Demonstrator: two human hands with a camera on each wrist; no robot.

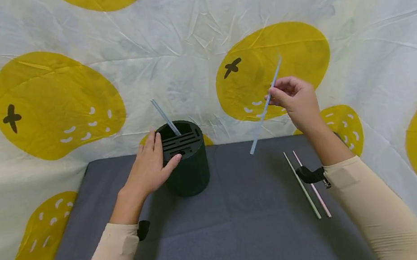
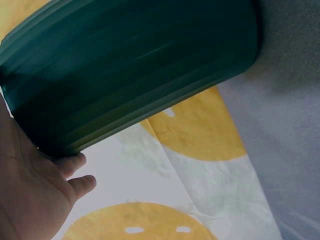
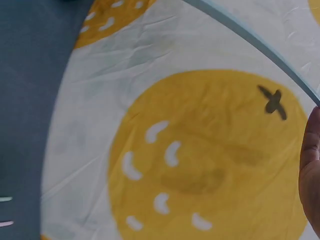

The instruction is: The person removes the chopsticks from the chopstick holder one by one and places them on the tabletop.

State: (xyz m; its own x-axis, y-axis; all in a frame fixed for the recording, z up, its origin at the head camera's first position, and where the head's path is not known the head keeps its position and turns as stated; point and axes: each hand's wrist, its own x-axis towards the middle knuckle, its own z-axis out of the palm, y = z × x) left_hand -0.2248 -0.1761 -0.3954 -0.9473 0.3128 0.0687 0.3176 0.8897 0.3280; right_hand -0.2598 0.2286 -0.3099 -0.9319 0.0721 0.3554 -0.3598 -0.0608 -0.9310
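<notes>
In the head view a dark green round utensil holder (image 1: 188, 174) with a slotted top stands toward the back of the table. My left hand (image 1: 148, 167) rests against its left side and rim, fingers extended, thumb across the front of the top. That holder (image 2: 140, 75) fills the upper part of the left wrist view. Two light blue chopsticks (image 1: 164, 115) lean out of its open rear section. Off to the right, my right hand (image 1: 297, 100) pinches a single light blue chopstick (image 1: 262, 120), raised and slanted with its thicker end down. The right wrist view shows this chopstick (image 3: 255, 40) running to the fingertips.
A pale green chopstick (image 1: 302, 185) and a pink chopstick (image 1: 316, 192) lie side by side on the dark grey table (image 1: 227, 249), below the right forearm. A white cloth (image 1: 183, 25) printed with yellow fruit hangs behind the table's back edge.
</notes>
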